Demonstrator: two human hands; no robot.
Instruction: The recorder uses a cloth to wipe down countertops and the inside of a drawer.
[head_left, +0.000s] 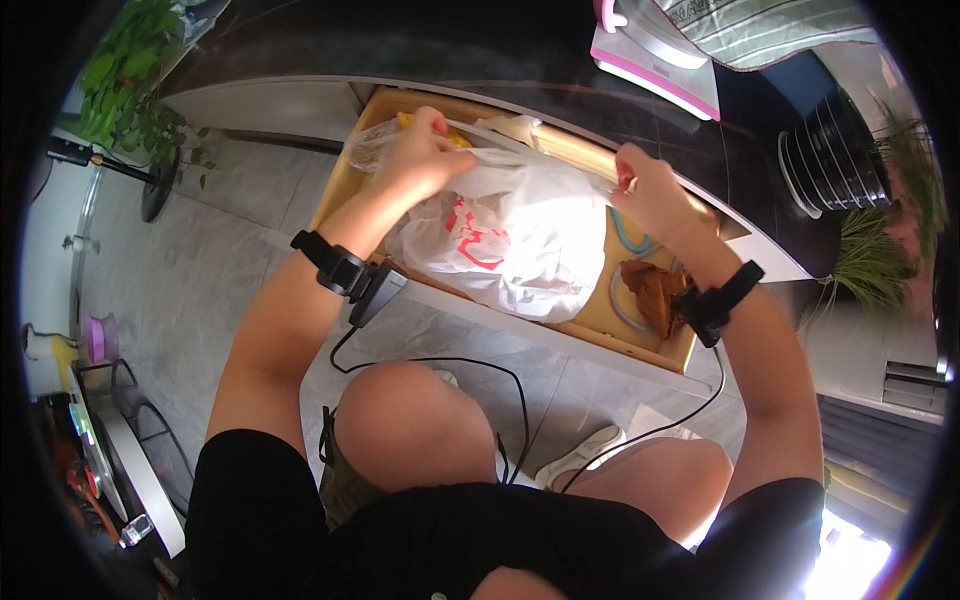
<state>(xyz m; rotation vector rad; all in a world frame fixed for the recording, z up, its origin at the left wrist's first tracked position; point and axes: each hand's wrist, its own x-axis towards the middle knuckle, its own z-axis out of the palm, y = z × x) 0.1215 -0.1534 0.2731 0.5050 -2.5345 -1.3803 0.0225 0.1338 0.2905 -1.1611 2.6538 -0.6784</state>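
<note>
A white plastic bag (540, 240) with red print lies bulging in a pulled-out wooden drawer (585, 330). My left hand (427, 157) pinches the far left part of its mouth between thumb and fingers. On the other side, my right hand (652, 187) has curled fingers on the bag's far right edge, and the rim is stretched between both hands. What the bag holds is hidden. By my left fingers are a crumpled clear plastic bag (367, 150) and something yellow (456, 137). Below my right wrist lies a folded brown piece (654, 292), perhaps leather or cloth.
A teal cord (630, 236) and a grey cord (621, 300) lie in the drawer's right part. Above it runs a dark countertop (480, 45) carrying a pink-edged white appliance (656, 71). Black cables (517, 390) hang from my wrist straps across my knees.
</note>
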